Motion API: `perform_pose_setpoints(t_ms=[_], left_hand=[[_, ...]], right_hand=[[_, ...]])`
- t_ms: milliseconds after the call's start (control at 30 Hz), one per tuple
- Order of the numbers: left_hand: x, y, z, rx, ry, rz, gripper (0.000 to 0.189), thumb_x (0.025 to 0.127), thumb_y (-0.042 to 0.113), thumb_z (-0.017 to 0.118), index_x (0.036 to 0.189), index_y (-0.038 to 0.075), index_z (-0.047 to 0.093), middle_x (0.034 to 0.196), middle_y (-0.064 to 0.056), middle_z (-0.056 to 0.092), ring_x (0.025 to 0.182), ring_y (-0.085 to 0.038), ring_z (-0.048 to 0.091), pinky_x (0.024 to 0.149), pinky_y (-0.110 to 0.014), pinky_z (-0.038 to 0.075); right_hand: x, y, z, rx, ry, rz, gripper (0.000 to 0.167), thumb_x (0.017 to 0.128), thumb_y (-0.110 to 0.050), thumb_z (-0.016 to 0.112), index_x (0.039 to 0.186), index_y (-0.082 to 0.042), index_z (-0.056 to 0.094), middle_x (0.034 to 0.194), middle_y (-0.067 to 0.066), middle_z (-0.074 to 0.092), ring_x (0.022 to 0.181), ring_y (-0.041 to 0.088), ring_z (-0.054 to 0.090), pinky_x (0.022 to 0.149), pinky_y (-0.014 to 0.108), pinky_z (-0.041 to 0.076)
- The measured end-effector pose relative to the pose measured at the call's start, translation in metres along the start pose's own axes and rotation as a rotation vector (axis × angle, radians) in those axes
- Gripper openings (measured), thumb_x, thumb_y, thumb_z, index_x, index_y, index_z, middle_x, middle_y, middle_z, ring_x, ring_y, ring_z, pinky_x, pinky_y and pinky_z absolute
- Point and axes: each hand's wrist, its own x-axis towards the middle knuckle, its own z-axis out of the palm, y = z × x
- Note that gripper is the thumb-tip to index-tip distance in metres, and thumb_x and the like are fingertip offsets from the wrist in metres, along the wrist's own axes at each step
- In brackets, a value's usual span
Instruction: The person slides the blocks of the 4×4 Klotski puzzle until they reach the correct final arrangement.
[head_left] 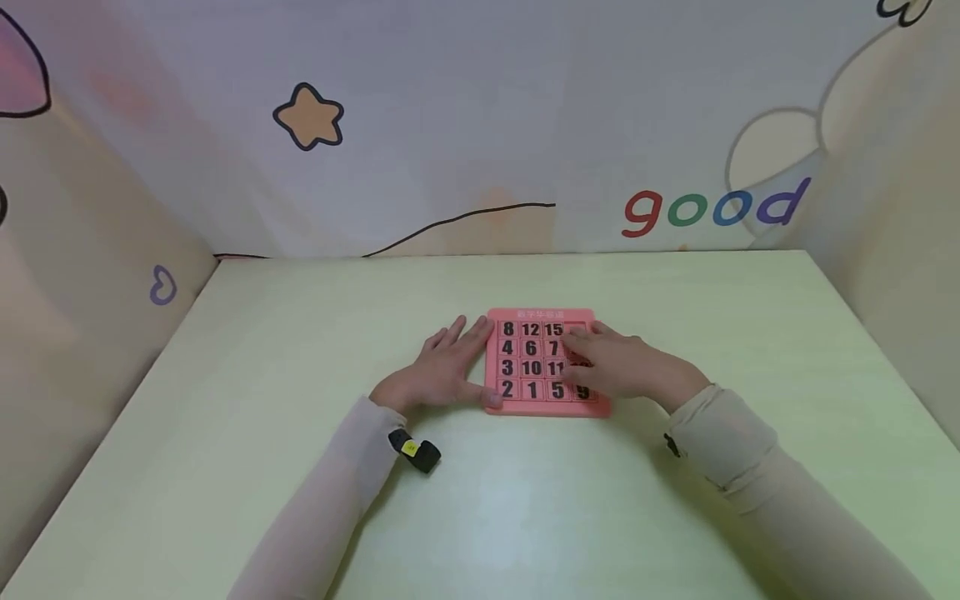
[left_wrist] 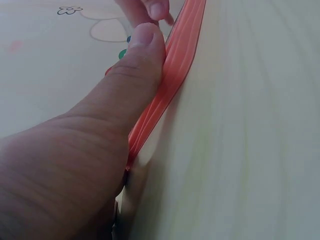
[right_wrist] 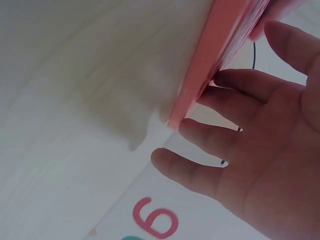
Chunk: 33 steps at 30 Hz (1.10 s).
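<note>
A pink number sliding puzzle [head_left: 547, 409] lies flat on the table, its tiles bearing black numbers. My left hand [head_left: 440, 372] is spread along its left side, thumb on the near left corner and a fingertip by the far left corner. In the left wrist view the thumb [left_wrist: 142, 55] lies straight against the pink frame [left_wrist: 182, 55]. My right hand [head_left: 633, 367] reaches over the right-hand columns and hides some tiles. The right wrist view shows loosely extended fingers [right_wrist: 207, 140] beside the pink edge [right_wrist: 200, 70]; which tile they touch cannot be told.
The pale green table [head_left: 225, 417] extends around the puzzle on all sides. A wall [head_left: 480, 125] with printed drawings and the word "good" rises behind it, with side walls left and right. A black strap [head_left: 416, 452] sits at the left wrist.
</note>
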Motion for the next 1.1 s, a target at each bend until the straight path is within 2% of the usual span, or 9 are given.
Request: perform_pose_setpoints(t_ms=[167, 300, 533, 900, 1100], left_hand=[[0.002, 0.002, -0.002, 0.034, -0.008, -0.008, 0.117, 0.084, 0.067, 0.069, 0.164, 0.016, 0.001, 0.169, -0.001, -0.001, 0.153, -0.024, -0.015, 0.121, -0.042, -0.006], [0.001, 0.003, -0.004, 0.028, -0.014, -0.006, 0.117, 0.083, 0.067, 0.070, 0.164, 0.016, 0.001, 0.169, -0.003, -0.001, 0.153, -0.025, -0.014, 0.121, -0.043, -0.006], [-0.001, 0.005, -0.004, 0.009, -0.016, -0.004, 0.113, 0.083, 0.069, 0.068, 0.164, 0.023, 0.005, 0.169, -0.001, 0.000, 0.153, -0.024, -0.013, 0.121, -0.044, -0.006], [0.000, 0.005, -0.005, 0.006, -0.013, -0.017, 0.114, 0.081, 0.070, 0.069, 0.164, 0.023, 0.007, 0.169, -0.001, 0.000, 0.153, -0.023, -0.014, 0.121, -0.044, -0.006], [0.001, 0.003, -0.002, 0.006, -0.013, -0.014, 0.114, 0.082, 0.070, 0.068, 0.164, 0.023, 0.006, 0.169, 0.000, 0.000, 0.153, -0.023, -0.014, 0.121, -0.044, -0.006]], right_hand=[[-0.008, 0.010, -0.004, 0.011, 0.013, 0.008, 0.071, 0.101, -0.038, 0.060, 0.157, -0.003, 0.033, 0.163, 0.022, 0.022, 0.148, 0.051, 0.010, 0.111, 0.072, 0.016], [-0.004, 0.002, -0.005, 0.018, 0.024, -0.020, 0.069, 0.102, -0.036, 0.058, 0.157, -0.002, 0.033, 0.164, 0.022, 0.020, 0.149, 0.049, 0.010, 0.111, 0.072, 0.017], [0.009, -0.011, -0.004, 0.009, 0.026, -0.104, 0.065, 0.103, -0.037, 0.055, 0.156, -0.004, 0.037, 0.163, 0.018, 0.026, 0.150, 0.046, 0.012, 0.112, 0.071, 0.019], [-0.002, 0.013, -0.006, 0.042, 0.040, -0.003, 0.063, 0.103, -0.036, 0.057, 0.156, -0.007, 0.037, 0.160, 0.018, 0.032, 0.148, 0.051, 0.010, 0.110, 0.075, 0.013], [0.004, 0.002, -0.003, 0.009, 0.067, -0.033, 0.065, 0.103, -0.037, 0.055, 0.157, -0.006, 0.035, 0.164, 0.024, 0.017, 0.150, 0.047, 0.008, 0.110, 0.074, 0.016]])
